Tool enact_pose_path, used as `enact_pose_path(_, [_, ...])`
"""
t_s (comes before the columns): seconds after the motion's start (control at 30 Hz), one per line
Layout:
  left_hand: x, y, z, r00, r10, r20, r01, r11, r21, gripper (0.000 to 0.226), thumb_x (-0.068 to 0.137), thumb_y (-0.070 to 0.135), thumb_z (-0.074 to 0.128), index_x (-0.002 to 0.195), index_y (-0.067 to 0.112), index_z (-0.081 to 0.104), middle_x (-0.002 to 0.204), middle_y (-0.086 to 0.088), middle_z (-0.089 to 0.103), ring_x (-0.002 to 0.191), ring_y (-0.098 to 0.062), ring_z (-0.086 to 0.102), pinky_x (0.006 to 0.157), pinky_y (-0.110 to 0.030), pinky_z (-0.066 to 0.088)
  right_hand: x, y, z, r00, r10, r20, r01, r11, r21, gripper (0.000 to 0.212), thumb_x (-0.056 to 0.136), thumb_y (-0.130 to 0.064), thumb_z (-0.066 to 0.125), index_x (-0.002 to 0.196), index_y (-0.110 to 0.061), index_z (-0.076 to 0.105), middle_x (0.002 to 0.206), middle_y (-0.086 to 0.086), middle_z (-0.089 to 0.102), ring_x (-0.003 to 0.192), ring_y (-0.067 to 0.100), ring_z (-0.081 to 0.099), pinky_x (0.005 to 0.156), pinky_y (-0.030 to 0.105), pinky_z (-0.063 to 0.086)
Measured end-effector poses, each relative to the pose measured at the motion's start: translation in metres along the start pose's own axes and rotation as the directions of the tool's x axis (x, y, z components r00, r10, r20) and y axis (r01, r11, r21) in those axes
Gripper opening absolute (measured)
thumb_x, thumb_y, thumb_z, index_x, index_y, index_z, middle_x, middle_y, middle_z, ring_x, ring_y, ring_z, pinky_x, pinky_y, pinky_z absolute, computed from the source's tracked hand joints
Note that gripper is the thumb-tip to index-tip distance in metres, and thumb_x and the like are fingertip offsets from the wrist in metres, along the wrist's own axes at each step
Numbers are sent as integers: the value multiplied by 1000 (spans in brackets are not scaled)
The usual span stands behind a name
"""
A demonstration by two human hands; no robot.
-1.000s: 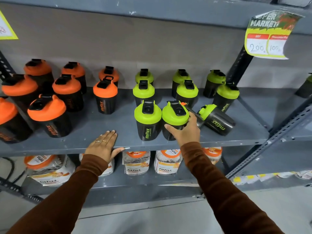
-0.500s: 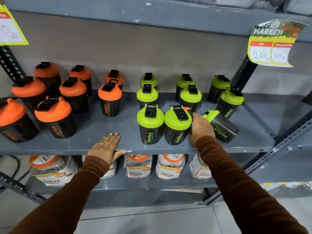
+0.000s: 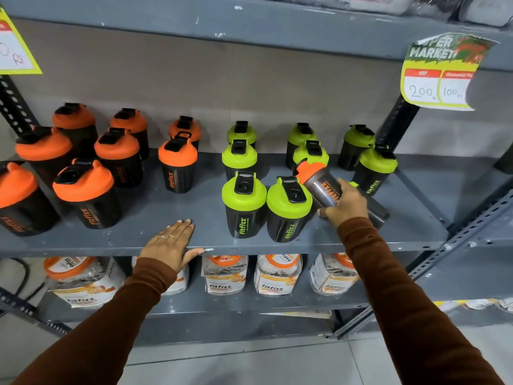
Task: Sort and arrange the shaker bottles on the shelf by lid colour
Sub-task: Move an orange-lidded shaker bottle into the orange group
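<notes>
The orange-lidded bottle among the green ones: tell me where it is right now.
In the head view it is right of centre: the orange-lidded bottle is tilted in the right hand, just right of the front green-lidded bottle and in front of the second-row green bottle.

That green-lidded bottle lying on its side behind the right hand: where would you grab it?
Probably round its dark body, coming from the front right. The fallen bottle lies with its base towards the shelf edge and its green lid pointing back-left, mostly hidden behind the right hand, which holds an orange-lidded bottle. The base end is the exposed part; upright bottles crowd the lid end.
</notes>
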State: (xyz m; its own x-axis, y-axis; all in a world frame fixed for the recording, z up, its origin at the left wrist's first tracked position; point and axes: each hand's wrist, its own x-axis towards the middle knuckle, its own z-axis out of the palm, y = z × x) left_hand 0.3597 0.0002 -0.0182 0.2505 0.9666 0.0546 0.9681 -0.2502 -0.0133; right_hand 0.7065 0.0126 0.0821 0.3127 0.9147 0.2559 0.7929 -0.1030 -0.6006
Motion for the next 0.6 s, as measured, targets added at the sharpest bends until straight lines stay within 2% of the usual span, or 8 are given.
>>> enact_pose_path(0.07, [1, 0, 1, 1000, 2, 3, -2, 1000, 7, 122, 51, 75, -35, 142, 14, 19, 152, -5, 22, 139, -18, 23, 114, -30, 16, 0, 0, -9, 998, 20, -60, -16, 998, 67, 81, 56, -3, 82, 127, 0, 43, 122, 24, 54, 108, 36, 52, 97, 37, 39])
enact_pose_path(0.1, [2, -1, 2, 1000, 2, -1, -2, 1000, 2, 110, 61, 75, -24, 142, 14, 19, 152, -6, 22, 139, -18, 23, 114, -31, 16, 0, 0, -13, 995, 30, -92, -21, 995, 96, 83, 57, -4, 82, 129, -2, 42, 125, 23, 53, 111, 35, 51, 99, 37, 38])
enact_pose_path(0.17, [3, -1, 4, 1000, -5, -2, 5, 1000, 12, 80, 82, 67, 10, 142, 14, 18, 153, -5, 21, 140, -18, 21, 114, -30, 15, -1, -1, -19, 987, 31, -159, -5, 987, 158, 86, 57, -6, 82, 132, -5, 40, 131, 20, 50, 117, 33, 49, 103, 36, 37])
enact_pose_path(0.23, [2, 1, 3, 1000, -8, 25, 7, 1000, 9, 70, 88, 58, 27, 142, 14, 18, 153, -5, 21, 140, -18, 21, 114, -31, 14, -6, -4, -24, 974, -17, -226, 65, 977, 206, 86, 58, -6, 82, 133, -6, 40, 135, 19, 47, 121, 31, 46, 105, 36, 36])
enact_pose_path(0.37, [2, 1, 1, 1000, 5, 25, -5, 1000, -14, 78, 84, 65, 20, 141, 13, 19, 153, -5, 21, 140, -19, 20, 115, -32, 14, -22, -20, -29, 905, -225, -361, 292, 946, 141, 84, 59, -5, 81, 132, -1, 39, 136, 22, 45, 126, 35, 42, 107, 35, 31])
enact_pose_path(0.5, [4, -3, 3, 998, 45, 44, -45, 999, -15, 67, 90, 54, 27, 142, 14, 15, 154, -5, 17, 141, -18, 16, 115, -31, 11, -41, -46, -21, 738, -425, -524, 518, 855, 35, 77, 62, -5, 74, 128, 9, 36, 128, 31, 45, 124, 33, 39, 108, 32, 29])
enact_pose_path(0.57, [1, -11, 2, 996, 56, 62, -54, 998, -30, 64, 91, 51, 28, 142, 14, 15, 154, -5, 17, 141, -18, 16, 115, -31, 11, -51, -65, -8, 676, -459, -577, 598, 799, 65, 80, 62, -11, 71, 129, 3, 31, 124, 27, 47, 119, 32, 41, 107, 32, 34])
enact_pose_path(0.6, [-2, -16, 1, 996, 58, 62, -56, 998, -36, 63, 92, 50, 29, 142, 14, 16, 154, -5, 18, 141, -18, 17, 115, -31, 11, -55, -76, 0, 665, -463, -586, 626, 774, 97, 84, 60, -14, 72, 130, 0, 28, 124, 18, 45, 116, 35, 44, 104, 38, 39])
